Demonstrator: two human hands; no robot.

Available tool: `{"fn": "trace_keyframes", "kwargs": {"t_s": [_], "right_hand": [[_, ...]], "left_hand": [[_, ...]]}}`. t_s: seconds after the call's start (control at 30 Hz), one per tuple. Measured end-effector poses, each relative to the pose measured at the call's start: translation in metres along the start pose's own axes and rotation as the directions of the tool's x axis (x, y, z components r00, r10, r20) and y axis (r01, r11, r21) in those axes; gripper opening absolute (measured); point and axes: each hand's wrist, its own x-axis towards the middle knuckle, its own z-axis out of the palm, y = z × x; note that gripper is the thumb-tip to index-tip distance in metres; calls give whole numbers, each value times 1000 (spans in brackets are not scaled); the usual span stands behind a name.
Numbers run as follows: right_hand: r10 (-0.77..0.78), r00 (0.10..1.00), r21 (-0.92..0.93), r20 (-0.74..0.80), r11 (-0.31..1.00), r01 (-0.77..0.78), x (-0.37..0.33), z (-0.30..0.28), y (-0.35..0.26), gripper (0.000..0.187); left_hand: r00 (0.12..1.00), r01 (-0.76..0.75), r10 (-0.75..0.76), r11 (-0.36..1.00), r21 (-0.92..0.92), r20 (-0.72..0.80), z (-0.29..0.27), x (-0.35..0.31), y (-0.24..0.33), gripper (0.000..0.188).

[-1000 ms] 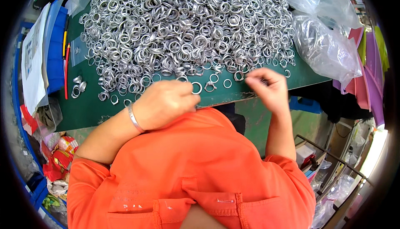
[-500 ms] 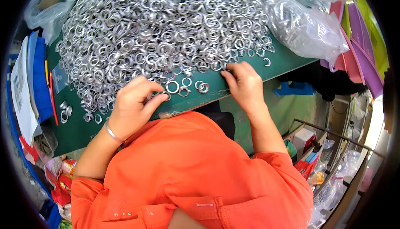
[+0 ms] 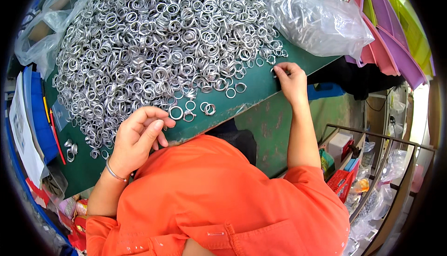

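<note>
A wide heap of silver metal rings (image 3: pixel 158 41) covers the green tabletop (image 3: pixel 251 98). My left hand (image 3: pixel 142 132) is at the near edge of the heap, its fingers curled and the thumb laid against them. Something small shows at its fingertips, too little to make out. Just past those fingertips lie a loose ring (image 3: pixel 176 107) and a pair of overlapping rings (image 3: pixel 210 109). Over by the right table edge, my right hand (image 3: pixel 292 81) pinches a small silver ring (image 3: pixel 273 71), partly hidden by thumb and forefinger. Two rings, one a plain ring (image 3: pixel 230 98), lie between the hands.
A clear plastic bag (image 3: pixel 316 23) stands at the back right, beside pink, purple and green trays (image 3: pixel 396 46). Papers (image 3: pixel 23 125), a blue folder (image 3: pixel 39 116) and a red pencil (image 3: pixel 57 137) lie on the left. Below right is a metal rack (image 3: pixel 372 139) with bags.
My right hand has moved right along the table edge to a lone ring. My left hand has drawn back from the loose rings. The whole view has turned slightly.
</note>
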Motion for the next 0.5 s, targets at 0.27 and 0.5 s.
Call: {"fn": "trace_keyframes", "kwargs": {"t_s": [0.27,0.5], "right_hand": [[-98,990,-162,-104,983,81,29,-7,19,13],[-14,1000,-136,2,991,14,22,-23,3,12]], "left_hand": [[999,36,-35,998,-49,17,-1,3,11,16],[997,-27,23,998,-63,-72,-8,5,1,14]]}}
